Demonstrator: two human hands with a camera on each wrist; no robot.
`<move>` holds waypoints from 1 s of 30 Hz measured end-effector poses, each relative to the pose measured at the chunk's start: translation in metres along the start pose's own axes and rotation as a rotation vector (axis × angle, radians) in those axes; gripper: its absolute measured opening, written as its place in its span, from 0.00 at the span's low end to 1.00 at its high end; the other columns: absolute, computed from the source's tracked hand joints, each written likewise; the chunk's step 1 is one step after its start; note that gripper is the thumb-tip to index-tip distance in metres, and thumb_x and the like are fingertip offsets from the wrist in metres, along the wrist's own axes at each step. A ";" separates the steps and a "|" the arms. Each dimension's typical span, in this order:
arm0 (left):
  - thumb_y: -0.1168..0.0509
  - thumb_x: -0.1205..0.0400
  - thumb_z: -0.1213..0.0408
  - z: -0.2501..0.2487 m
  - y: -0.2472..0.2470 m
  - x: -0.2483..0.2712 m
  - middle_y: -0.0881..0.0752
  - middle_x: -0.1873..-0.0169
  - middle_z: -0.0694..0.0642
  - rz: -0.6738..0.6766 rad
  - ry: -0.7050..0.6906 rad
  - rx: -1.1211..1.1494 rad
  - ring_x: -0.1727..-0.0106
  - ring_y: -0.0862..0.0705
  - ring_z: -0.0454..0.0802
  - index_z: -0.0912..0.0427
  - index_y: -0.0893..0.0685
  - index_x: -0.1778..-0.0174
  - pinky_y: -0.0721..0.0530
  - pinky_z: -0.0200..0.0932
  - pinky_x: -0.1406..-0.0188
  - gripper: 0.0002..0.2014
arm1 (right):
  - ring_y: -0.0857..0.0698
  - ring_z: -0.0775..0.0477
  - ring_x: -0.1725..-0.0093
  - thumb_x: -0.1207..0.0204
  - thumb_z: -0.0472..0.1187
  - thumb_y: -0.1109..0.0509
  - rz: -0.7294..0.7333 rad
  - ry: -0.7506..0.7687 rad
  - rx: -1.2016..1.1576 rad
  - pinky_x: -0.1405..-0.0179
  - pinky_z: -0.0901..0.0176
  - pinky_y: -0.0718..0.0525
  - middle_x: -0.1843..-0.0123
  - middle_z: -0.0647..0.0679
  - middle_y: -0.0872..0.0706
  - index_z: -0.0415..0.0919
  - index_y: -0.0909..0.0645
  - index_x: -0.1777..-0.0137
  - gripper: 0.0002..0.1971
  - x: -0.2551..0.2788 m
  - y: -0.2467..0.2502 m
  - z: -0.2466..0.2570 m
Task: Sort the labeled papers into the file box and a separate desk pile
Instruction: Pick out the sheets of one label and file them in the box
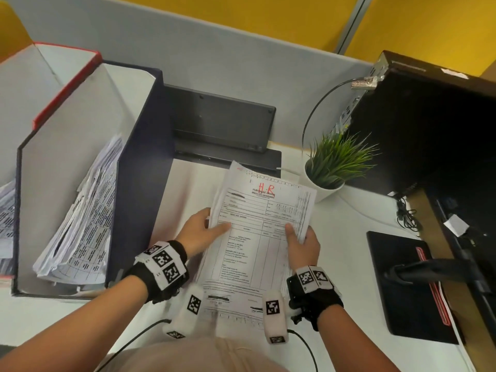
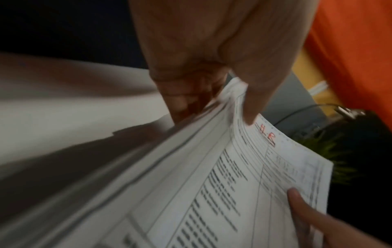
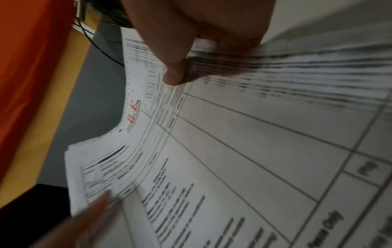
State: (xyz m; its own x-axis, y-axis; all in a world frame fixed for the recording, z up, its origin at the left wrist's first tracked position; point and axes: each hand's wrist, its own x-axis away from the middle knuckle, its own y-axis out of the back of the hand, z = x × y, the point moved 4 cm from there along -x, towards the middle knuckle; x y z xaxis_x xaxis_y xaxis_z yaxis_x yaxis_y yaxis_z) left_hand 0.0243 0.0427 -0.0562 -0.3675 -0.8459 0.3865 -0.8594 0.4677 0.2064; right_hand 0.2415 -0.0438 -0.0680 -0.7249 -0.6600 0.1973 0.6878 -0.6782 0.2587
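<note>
I hold a stack of printed papers (image 1: 257, 237) above the white desk, its top sheet a purchase order marked "HR" in red (image 1: 266, 187). My left hand (image 1: 204, 229) grips the stack's left edge, thumb on top and fingers underneath. At the right edge my right hand (image 1: 302, 242) pinches the stack (image 3: 233, 151) the same way, thumb on the top sheet. The dark blue file box (image 1: 139, 183) stands open to the left, with several papers (image 1: 83, 218) leaning inside. The left wrist view shows the stack (image 2: 212, 193) from its edge with the red mark visible.
A potted green plant (image 1: 332, 167) stands just right of the stack. Behind are a black device (image 1: 220, 124) and a grey partition (image 1: 214, 49). A dark monitor (image 1: 434, 135) and its stand base (image 1: 402, 285) fill the right. A red-edged box (image 1: 64, 84) sits far left.
</note>
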 end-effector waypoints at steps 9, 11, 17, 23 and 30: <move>0.36 0.19 0.67 -0.062 0.018 0.017 0.17 0.47 0.44 -0.215 -0.353 -0.049 0.51 0.18 0.34 0.61 0.20 0.37 0.19 0.21 0.58 0.14 | 0.15 0.69 0.51 0.24 0.36 0.30 0.025 0.311 -0.239 0.52 0.75 0.16 0.51 0.58 0.14 0.48 0.19 0.49 0.07 0.011 0.008 0.095; 0.35 0.19 0.66 -0.081 0.025 0.027 0.16 0.48 0.40 -0.258 -0.460 0.037 0.51 0.17 0.28 0.56 0.20 0.39 0.20 0.20 0.57 0.13 | 0.14 0.61 0.46 0.24 0.36 0.30 0.050 0.388 -0.331 0.46 0.65 0.14 0.49 0.59 0.13 0.51 0.20 0.49 0.09 0.019 0.013 0.118; 0.33 0.21 0.67 -0.075 0.027 0.039 0.15 0.50 0.39 -0.272 -0.508 0.118 0.49 0.16 0.27 0.54 0.19 0.42 0.19 0.22 0.55 0.13 | 0.13 0.66 0.50 0.30 0.34 0.24 0.114 0.351 -0.405 0.54 0.71 0.14 0.54 0.62 0.12 0.53 0.19 0.50 0.15 0.029 0.005 0.109; 0.35 0.20 0.70 -0.048 0.012 0.033 0.16 0.55 0.41 -0.281 -0.412 0.135 0.59 0.18 0.21 0.63 0.18 0.40 0.22 0.17 0.60 0.12 | 0.13 0.69 0.52 0.30 0.32 0.25 0.137 0.245 -0.326 0.49 0.69 0.14 0.51 0.59 0.13 0.37 0.18 0.40 0.17 0.036 -0.008 0.082; 0.32 0.21 0.67 -0.040 0.015 0.015 0.14 0.48 0.51 -0.311 -0.331 0.119 0.54 0.18 0.32 0.64 0.18 0.38 0.21 0.17 0.62 0.15 | 0.13 0.67 0.54 0.31 0.34 0.23 0.170 0.236 -0.264 0.57 0.73 0.14 0.52 0.59 0.13 0.41 0.18 0.42 0.17 0.026 -0.016 0.075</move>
State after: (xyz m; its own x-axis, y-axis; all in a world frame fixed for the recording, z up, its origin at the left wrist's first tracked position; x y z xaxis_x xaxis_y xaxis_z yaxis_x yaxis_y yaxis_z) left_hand 0.0197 0.0474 -0.0114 -0.1632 -0.9865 0.0112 -0.9744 0.1629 0.1550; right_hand 0.2089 -0.0263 0.0043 -0.5922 -0.8057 -0.0141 0.8058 -0.5920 -0.0172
